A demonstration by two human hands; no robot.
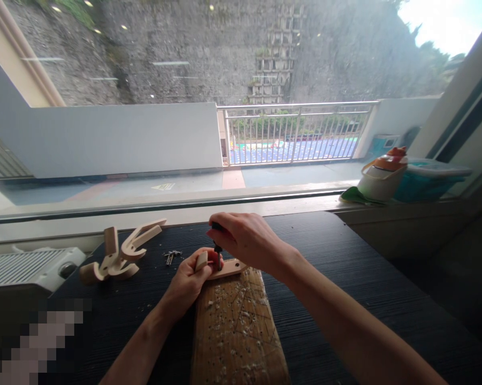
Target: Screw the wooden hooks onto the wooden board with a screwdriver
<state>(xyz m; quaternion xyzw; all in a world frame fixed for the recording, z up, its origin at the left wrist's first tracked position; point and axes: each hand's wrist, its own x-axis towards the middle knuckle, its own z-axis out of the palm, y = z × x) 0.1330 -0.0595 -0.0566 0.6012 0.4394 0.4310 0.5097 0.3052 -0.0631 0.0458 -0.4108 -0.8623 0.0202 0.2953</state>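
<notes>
My right hand [241,238] is closed round the dark handle of a screwdriver [217,247], which points straight down. Its shaft meets a pale wooden hook [228,269] lying at the far end of a scarred wooden board [236,326]. One dark hole shows in the hook's flat part, to the right of the shaft. With fingers wrapped round the hook's raised end, my left hand [190,275] grips it. Whether a screw sits under the tip is hidden. Several loose screws [171,256] lie to the left on the black table [313,267].
More wooden hooks [116,259] are piled at the table's left. A white heater [32,267] stands beyond that edge. On the sill at right are a white bottle [381,179] with an orange top and a teal bin [429,182]. The window runs along the back.
</notes>
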